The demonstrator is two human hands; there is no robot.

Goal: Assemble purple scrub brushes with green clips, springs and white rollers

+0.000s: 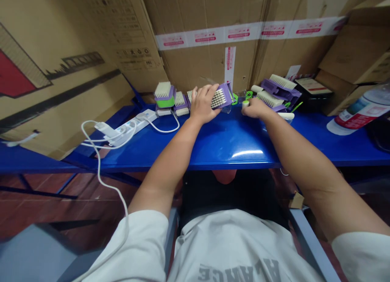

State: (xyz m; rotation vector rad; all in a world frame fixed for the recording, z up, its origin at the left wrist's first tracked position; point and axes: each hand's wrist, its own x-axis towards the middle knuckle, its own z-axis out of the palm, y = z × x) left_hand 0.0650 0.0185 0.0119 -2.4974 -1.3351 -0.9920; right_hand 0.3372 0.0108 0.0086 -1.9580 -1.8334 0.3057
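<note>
At twelve o'clock, a purple brush (222,97) is being gripped by the left hand (202,104) with fingers spread, and a small white piece (245,104) is being pinched by the right hand (255,108).

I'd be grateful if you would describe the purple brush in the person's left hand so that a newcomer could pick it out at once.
Along the blue bench, below the taped cardboard boxes, sits a row of white-bristled brushes. The purple-backed brush is the one lifted in the left hand, unlike its neighbours resting on the bench.
</note>
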